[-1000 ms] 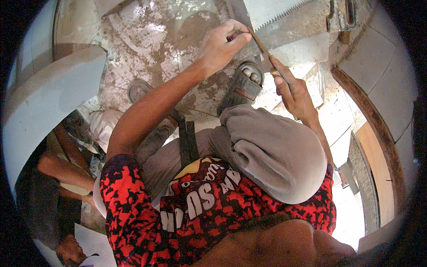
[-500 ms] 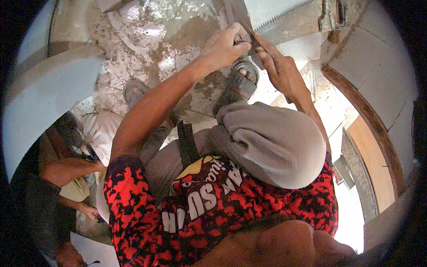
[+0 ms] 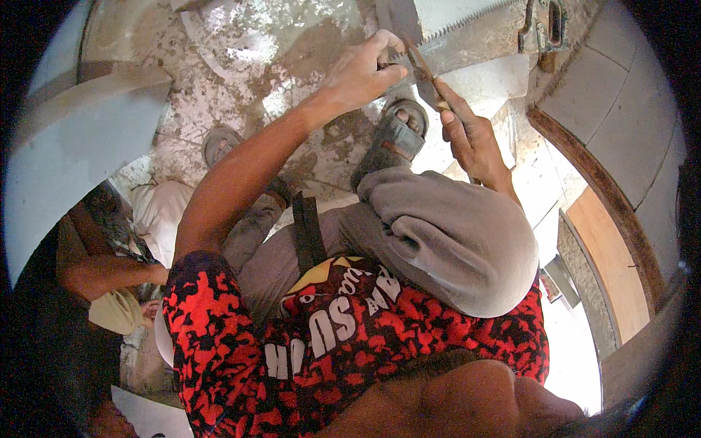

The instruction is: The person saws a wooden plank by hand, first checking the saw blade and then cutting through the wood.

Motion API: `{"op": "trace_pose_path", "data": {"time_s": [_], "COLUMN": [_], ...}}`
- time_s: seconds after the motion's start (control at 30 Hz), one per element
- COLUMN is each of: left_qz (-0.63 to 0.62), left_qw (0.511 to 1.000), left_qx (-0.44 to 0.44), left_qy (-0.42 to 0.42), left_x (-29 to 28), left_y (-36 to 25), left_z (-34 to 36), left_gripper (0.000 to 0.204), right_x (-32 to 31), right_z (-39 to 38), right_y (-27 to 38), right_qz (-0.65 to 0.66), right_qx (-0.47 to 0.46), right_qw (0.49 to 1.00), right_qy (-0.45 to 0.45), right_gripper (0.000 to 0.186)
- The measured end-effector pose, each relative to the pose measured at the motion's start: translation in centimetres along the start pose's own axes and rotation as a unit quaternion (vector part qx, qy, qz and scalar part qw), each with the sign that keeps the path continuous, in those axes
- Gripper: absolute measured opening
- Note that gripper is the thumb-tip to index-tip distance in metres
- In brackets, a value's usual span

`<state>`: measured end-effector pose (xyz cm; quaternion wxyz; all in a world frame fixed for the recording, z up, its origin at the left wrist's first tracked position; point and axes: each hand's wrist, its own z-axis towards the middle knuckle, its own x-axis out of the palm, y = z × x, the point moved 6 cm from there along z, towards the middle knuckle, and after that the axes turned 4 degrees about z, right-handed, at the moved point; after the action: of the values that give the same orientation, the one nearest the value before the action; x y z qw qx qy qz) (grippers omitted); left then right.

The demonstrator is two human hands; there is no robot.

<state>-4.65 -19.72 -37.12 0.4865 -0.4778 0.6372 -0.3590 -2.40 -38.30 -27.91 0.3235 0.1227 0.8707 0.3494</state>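
Observation:
At the upper middle, beyond my bent knee, my right hand (image 3: 473, 139) is closed round the lower end of a thin file (image 3: 420, 62), brownish and slanting up to the left. A dark flat piece (image 3: 426, 89) shows beside it, with a small yellowish bit by my thumb. Just left of the file, my left hand (image 3: 365, 73) has its fingers curled and its thumb pressed in. Whatever those fingers grip is mostly hidden. Right behind both hands lies a large handsaw (image 3: 475, 40), teeth facing up and its handle (image 3: 544, 28) to the right.
Below the hands is my sandalled foot (image 3: 394, 139). A curved brown edge (image 3: 599, 175) and a wooden board (image 3: 610, 263) run down the right. Another person's arm (image 3: 109, 276) is at the lower left, near a pale curved panel (image 3: 80, 139). The floor (image 3: 241, 87) is stained.
My right hand has drawn down and to the right with the file, widening the gap to my left hand. The left hand shifted slightly left. The other person's lower hand has moved.

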Motion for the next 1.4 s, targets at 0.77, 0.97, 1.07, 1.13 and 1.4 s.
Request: {"op": "trace_pose_path", "data": {"time_s": [0.77,0.97,1.07,1.13,1.4], "left_qz": [-0.109,-0.119,-0.202,-0.324,-0.331], "left_qw": [0.993,0.981,0.948,0.885,0.881], "left_qx": [0.02,0.018,-0.008,-0.065,-0.082], "left_qy": [0.028,0.15,0.246,0.327,0.329], "left_x": [-0.3,-0.3,0.5,1.1,0.5], "left_y": [0.6,1.9,2.2,1.8,-0.9], "left_z": [0.1,-0.3,-0.6,-1.8,-2.3], "left_gripper": [0.043,0.046,0.045,0.044,0.042], "right_x": [0.3,1.4,1.4,1.5,0.4], "right_z": [-1.1,-1.4,-1.4,-1.4,-1.7], "right_y": [-2.5,-3.5,-3.2,-3.2,-2.7], "right_qz": [0.178,0.192,0.194,0.2,0.23], "right_qx": [0.071,0.07,0.059,0.045,0.013], "right_qw": [0.981,0.979,0.979,0.978,0.967], "right_qy": [-0.004,-0.005,-0.022,-0.034,-0.105], "right_gripper": [0.053,0.056,0.058,0.058,0.062]}}
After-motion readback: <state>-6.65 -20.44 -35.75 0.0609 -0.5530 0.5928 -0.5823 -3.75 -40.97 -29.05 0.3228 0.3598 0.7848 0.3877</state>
